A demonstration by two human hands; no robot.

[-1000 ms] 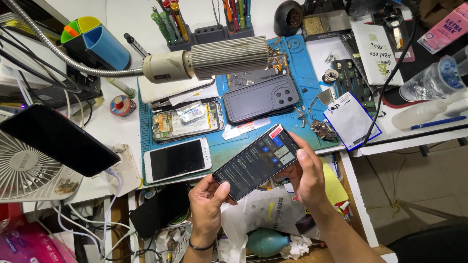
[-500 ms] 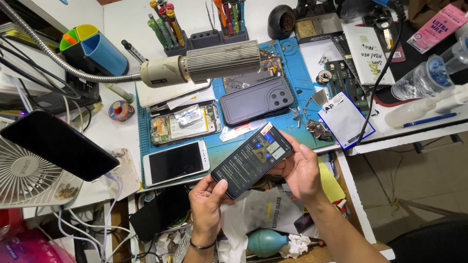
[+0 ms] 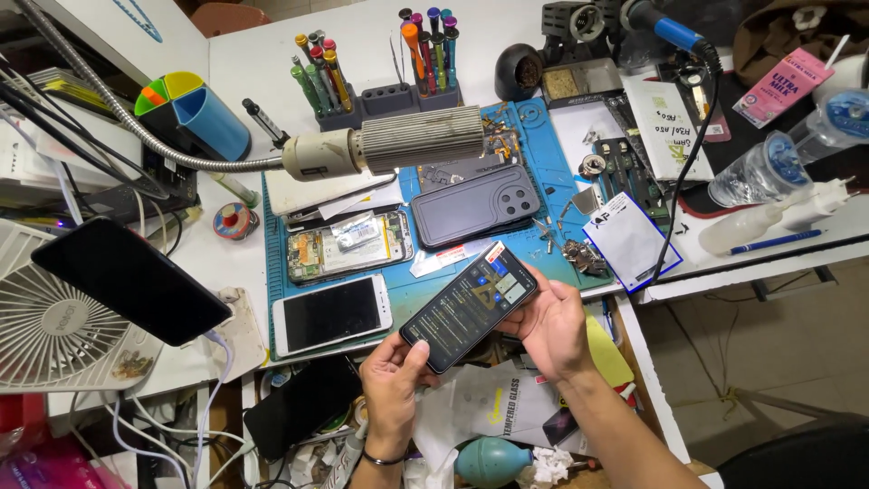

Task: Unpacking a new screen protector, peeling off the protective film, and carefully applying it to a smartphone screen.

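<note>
A crowded repair bench fills the view, its blue work mat (image 3: 412,294) strewn with parts under a gooseneck lamp (image 3: 389,152). Just in front of the mat's near edge, a lit dark phone (image 3: 469,306) is held off the surface, its long axis slanting from near-left to far-right. The left hand (image 3: 394,380) pinches its near-left corner, thumb on the glass; the right hand (image 3: 554,328) cups the far-right end, fingers closed around the edge. On the mat sit a white phone (image 3: 332,313), an opened phone (image 3: 348,244) and a dark grey case (image 3: 487,206).
</note>
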